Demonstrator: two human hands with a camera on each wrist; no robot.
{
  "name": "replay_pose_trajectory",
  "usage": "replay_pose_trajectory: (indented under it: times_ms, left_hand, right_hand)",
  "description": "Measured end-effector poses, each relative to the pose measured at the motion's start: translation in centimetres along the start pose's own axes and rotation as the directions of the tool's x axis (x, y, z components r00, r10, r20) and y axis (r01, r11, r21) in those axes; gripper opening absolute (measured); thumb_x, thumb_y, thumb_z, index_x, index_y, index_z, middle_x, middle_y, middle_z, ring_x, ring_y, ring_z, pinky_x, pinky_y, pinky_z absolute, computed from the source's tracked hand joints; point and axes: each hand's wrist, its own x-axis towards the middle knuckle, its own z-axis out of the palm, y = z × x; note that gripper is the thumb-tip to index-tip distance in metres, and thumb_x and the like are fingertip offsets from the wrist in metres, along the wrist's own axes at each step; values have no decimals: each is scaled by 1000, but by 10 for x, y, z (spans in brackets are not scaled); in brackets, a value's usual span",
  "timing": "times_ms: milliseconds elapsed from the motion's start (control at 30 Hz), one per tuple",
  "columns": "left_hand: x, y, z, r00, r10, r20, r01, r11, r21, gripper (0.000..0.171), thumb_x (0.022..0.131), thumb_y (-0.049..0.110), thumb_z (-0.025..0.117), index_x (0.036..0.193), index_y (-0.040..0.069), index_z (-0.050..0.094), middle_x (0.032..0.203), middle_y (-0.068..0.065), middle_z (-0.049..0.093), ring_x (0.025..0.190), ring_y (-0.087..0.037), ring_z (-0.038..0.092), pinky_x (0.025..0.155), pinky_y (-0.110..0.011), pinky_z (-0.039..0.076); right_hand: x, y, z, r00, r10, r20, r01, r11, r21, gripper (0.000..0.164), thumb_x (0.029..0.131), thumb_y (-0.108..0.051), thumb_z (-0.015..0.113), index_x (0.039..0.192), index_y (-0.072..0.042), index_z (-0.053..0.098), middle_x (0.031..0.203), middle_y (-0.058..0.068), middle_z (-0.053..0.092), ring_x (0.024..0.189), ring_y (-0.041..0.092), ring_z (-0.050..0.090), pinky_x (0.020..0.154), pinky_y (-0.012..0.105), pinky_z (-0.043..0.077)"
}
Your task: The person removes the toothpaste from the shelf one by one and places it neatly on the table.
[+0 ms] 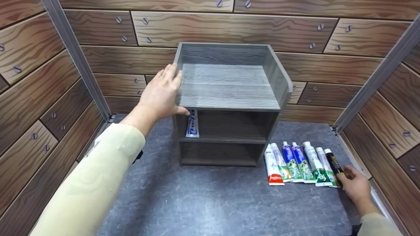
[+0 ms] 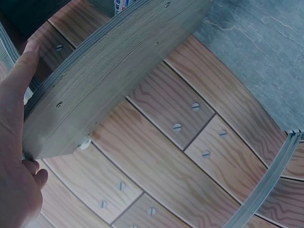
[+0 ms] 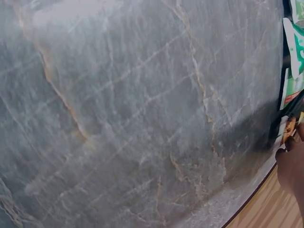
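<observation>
My left hand (image 1: 161,93) rests on the left side panel of a grey wooden shelf unit (image 1: 226,88), its thumb by the front edge of the top board. The left wrist view shows the left thumb and fingertips against the panel (image 2: 104,80). On the middle shelf, at its left end, a blue-and-white toothpaste tube (image 1: 193,126) stands leaning. At the right, my right hand (image 1: 357,186) pinches the lower end of a black toothpaste tube (image 1: 334,161), the last in a row. That hand partly hides the tube.
Left of the black tube lie several more: green-and-white tubes (image 1: 316,164), blue-and-green tubes (image 1: 300,160) and a red-and-white one (image 1: 273,165). A grey marbled surface (image 1: 203,203) bears everything. Wood-patterned walls (image 1: 229,29) enclose it on three sides.
</observation>
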Motion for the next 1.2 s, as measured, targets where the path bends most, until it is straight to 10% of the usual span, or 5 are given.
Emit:
replay_pose_trajectory:
  times_ms: [233,500,1200]
  left_hand:
    - [-2,-1,-3,1000,-5,-4,5,1000,-9,133,68,68,91,160,-10,34,167,-36,25,156,-48,25,130,-51,21]
    - [-1,-5,-4,1000,-3,1,3,1000,4,134,69,69,90,161,-10,32,167,-36,24,156,-49,25,130,-51,22]
    - [-1,2,-1,1000,-4,10,4,1000,-20,133,70,67,90,161,-10,32,168,-36,22,157,-47,24,131,-51,20]
  right_hand:
    - [-5,-26,1,990,2,-140,5,999,51,58,106,-27,63,154,3,50,152,23,55,138,32,57,113,21,43]
    - [-20,-75,22,948,-123,-293,191,957,217,48,102,-18,70,146,1,61,137,25,67,95,-23,52,87,0,44]
    - [-119,-215,74,865,-432,-255,502,739,450,46,95,3,76,140,1,65,129,18,73,112,2,70,99,17,54]
